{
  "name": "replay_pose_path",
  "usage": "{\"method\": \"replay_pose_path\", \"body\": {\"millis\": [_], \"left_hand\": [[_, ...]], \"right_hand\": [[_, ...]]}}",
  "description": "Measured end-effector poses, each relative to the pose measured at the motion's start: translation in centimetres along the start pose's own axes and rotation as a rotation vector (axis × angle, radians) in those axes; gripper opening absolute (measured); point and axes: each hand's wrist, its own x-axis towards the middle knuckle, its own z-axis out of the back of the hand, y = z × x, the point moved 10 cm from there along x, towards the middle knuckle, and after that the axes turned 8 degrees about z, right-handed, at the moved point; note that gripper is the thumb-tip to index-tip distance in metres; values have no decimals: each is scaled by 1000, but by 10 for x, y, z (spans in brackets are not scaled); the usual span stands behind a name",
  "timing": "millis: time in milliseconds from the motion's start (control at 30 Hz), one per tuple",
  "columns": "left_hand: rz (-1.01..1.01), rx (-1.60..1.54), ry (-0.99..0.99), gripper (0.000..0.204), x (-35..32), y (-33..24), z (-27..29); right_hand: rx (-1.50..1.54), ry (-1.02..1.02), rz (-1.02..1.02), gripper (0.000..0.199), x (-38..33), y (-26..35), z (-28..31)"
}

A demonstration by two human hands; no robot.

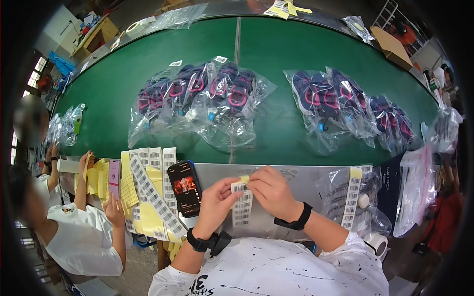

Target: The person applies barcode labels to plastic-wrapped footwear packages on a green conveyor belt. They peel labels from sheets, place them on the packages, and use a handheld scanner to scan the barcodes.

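Note:
In front of my body, above the metal edge of the table, I hold a short strip of white barcode labels point(242, 213) with yellow backing showing at its top. My left hand point(216, 201) pinches the strip's left side between thumb and fingers. At the strip's upper right corner, the fingers of my right hand point(270, 188) are closed on it. Just left of my left hand lies a phone point(184, 186) with its screen lit. Beyond the phone, long barcode label strips point(153, 192) overlap on yellow backing sheets.
Bagged dark shoes with pink trim point(222, 91) lie on the green conveyor belt point(197, 34), with more bagged shoes point(331, 96) to the right. A label strip point(351, 197) rests on plastic bags at right. A co-worker point(81, 232) at left touches a pink phone point(114, 178).

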Motion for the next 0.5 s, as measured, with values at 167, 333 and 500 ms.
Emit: {"method": "replay_pose_path", "body": {"millis": [167, 333, 500], "left_hand": [[17, 22, 19, 46, 10, 7, -7], [85, -61, -50, 45, 16, 26, 6], [61, -72, -46, 43, 28, 46, -5]], "right_hand": [[99, -101, -82, 5, 3, -9, 16], [629, -437, -665, 7, 21, -149, 38], [633, -768, -1055, 69, 16, -310, 21]]}}
